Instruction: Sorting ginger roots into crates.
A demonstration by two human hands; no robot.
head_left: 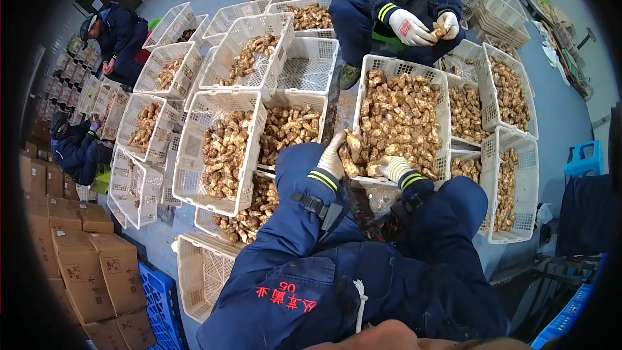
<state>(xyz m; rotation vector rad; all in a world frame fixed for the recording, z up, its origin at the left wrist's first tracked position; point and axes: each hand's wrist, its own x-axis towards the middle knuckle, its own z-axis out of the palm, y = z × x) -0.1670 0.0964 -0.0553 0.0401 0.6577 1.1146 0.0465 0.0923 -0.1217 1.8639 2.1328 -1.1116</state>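
Observation:
My left hand (332, 157), in a pale work glove, is closed around stubby brown-and-cream mushrooms (350, 154) at the near left corner of a white plastic crate (368, 63). Close by, my right hand (395, 167), gloved the same way, is over the crate's near edge. Its fingers are closed on a pale mushroom (374, 169), partly covered by the glove. Many similar mushrooms (402, 113) fill the crate in front of me.
Opposite sits a co-worker whose gloved hands (414, 29) hold a mushroom. Crates of mushrooms (220, 149) are stacked at my left, and more (508, 181) at my right. Two people work far left. Cardboard boxes (84, 272), a blue pallet (159, 304) and a blue stool (584, 159) stand around.

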